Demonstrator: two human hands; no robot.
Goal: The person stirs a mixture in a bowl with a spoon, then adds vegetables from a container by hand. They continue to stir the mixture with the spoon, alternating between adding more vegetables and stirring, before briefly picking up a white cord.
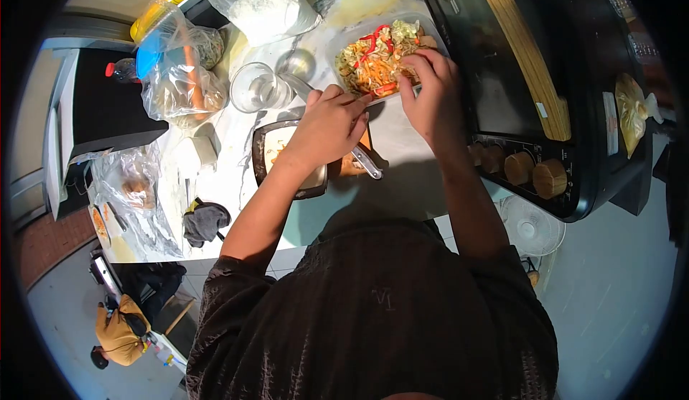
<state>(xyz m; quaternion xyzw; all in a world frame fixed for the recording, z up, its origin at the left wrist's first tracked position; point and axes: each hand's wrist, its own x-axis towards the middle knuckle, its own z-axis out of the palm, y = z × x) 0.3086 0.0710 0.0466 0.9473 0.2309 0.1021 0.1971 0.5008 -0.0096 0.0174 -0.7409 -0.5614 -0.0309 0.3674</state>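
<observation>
A clear plastic container (337, 49) holds shredded vegetables (387, 59), with orange shreds, pale green pieces and red strips. My left hand (329, 128) is at its near left rim, fingers curled together; what they pinch, if anything, is hidden. My right hand (434, 98) reaches over the container's right side, thumb and fingers apart, fingertips at the vegetables. Beneath my left wrist stands a dark rectangular dish (260, 157) with pale contents, partly covered by my arm. A knife (367, 163) lies beside the dish, its grey handle toward me and its blade mostly hidden.
Left of the container stand clear glasses (252, 87) and a bag of white powder (269, 14). Filled plastic bags (183, 87), a white container (195, 156) and a dark cloth (206, 222) lie farther left. A black oven (517, 77) borders the right. A person (122, 332) is at lower left.
</observation>
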